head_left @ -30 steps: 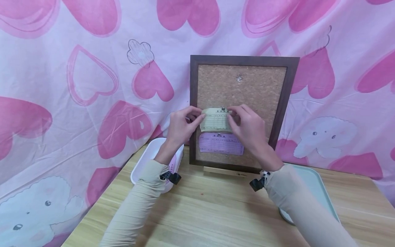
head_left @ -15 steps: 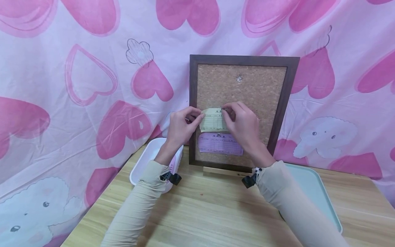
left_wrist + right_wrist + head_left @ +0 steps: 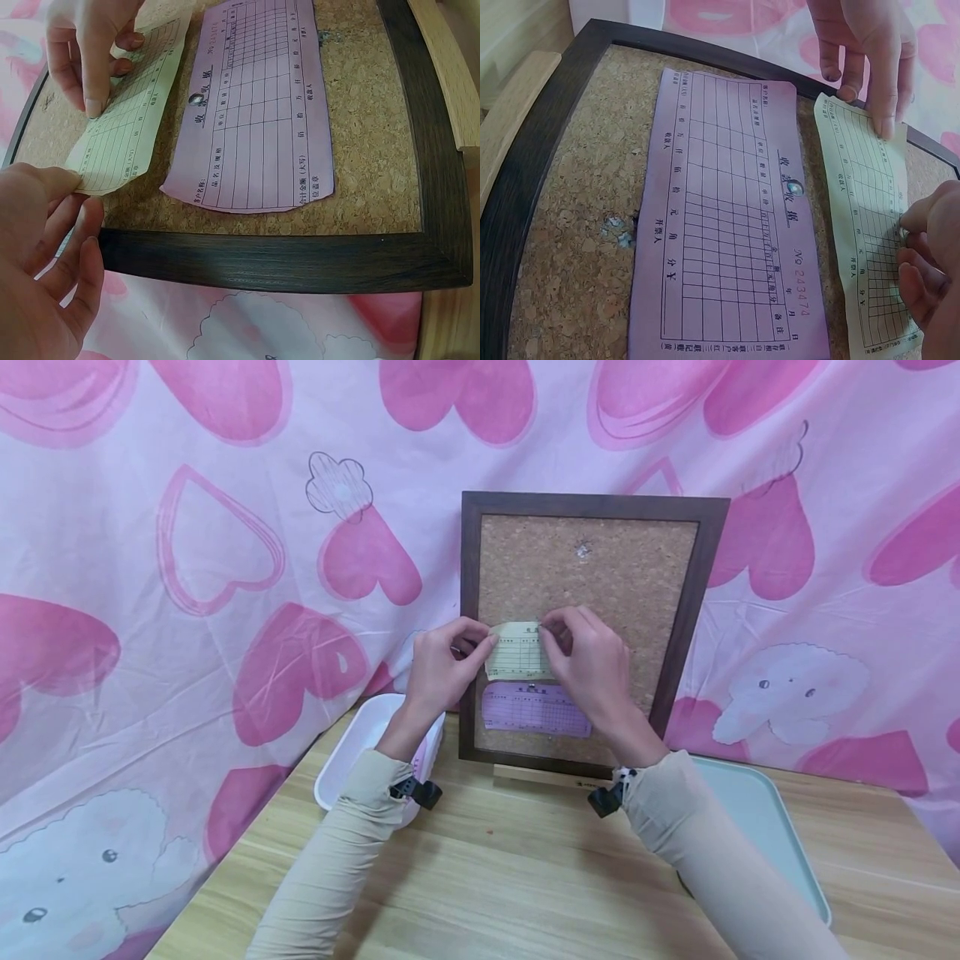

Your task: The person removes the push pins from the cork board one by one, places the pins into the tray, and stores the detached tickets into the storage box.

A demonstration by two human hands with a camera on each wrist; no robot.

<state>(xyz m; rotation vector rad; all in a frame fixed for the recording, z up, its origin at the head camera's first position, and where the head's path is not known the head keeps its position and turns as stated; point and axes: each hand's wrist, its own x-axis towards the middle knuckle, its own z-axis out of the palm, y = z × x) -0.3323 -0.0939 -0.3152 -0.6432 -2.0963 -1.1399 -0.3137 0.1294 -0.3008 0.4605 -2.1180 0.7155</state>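
A pale yellow-green receipt slip (image 3: 517,653) lies against the framed corkboard (image 3: 600,585). My left hand (image 3: 444,664) pinches its upper left corner between thumb and fingers. At the slip's top middle, my right hand (image 3: 592,660) pinches a small silvery thumbtack (image 3: 904,234), mostly hidden by the fingertips. Below, a purple receipt slip (image 3: 536,710) is held to the cork by a round shiny tack (image 3: 795,187) at its top middle. In the left wrist view the yellow-green slip (image 3: 127,120) stands slightly off the cork along its lower edge.
Another shiny tack (image 3: 583,551) sits high on the cork. A white tray (image 3: 352,752) with something pink stands left of the board, and a pale green tray (image 3: 772,818) to its right. The board leans upright on a wooden stand (image 3: 551,777) before a heart-patterned cloth.
My right hand has shifted left from the slip's right part onto the thumbtack at its top, now covering it. My left hand stays at the corner.
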